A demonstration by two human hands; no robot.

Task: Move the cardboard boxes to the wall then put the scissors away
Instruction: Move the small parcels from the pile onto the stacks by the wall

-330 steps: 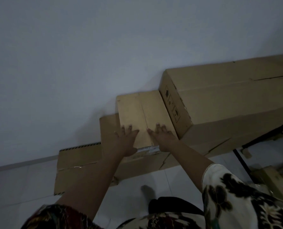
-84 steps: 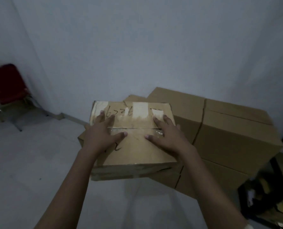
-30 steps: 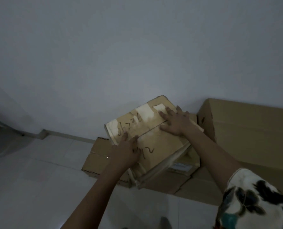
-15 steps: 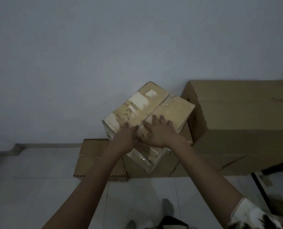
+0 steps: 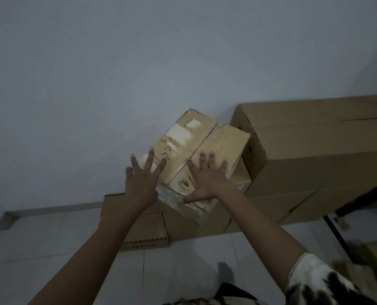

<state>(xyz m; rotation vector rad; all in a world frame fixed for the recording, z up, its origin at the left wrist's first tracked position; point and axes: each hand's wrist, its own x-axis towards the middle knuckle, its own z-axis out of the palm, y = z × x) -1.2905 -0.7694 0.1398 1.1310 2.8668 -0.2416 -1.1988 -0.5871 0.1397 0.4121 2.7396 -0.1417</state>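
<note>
Head view, dim room: the small taped box [image 5: 205, 139] sits skewed on top of a lower box [image 5: 194, 225] at the far edge of the floor [image 5: 51, 238], one corner turned toward the wall [image 5: 139, 62] and its right side just beside the large box [image 5: 315, 150]. Handwriting and pale tape patches show on its lid, and shiny tape wraps its near corner.

The left hand [image 5: 140, 183] is splayed at the box's left corner, fingers [image 5: 149, 159] straight and wide apart; whether the palm touches the cardboard I cannot tell. The right hand [image 5: 207, 179] lies flat on the right flap, fingers straight, with the thumb down at the taped near edge. Neither hand grips anything.

Half a second ago the two hands lay side by side, nearly touching, in the middle of the lid. Now they have drawn apart, each toward its own side, and the fingers have spread. The box keeps the same skewed lie on the stack. One second ago it was held tilted above the stack.

A flat box with a striped edge [image 5: 143, 225] lies on the floor left of the stack. A patterned sleeve [image 5: 315, 280] shows at lower right.
</note>
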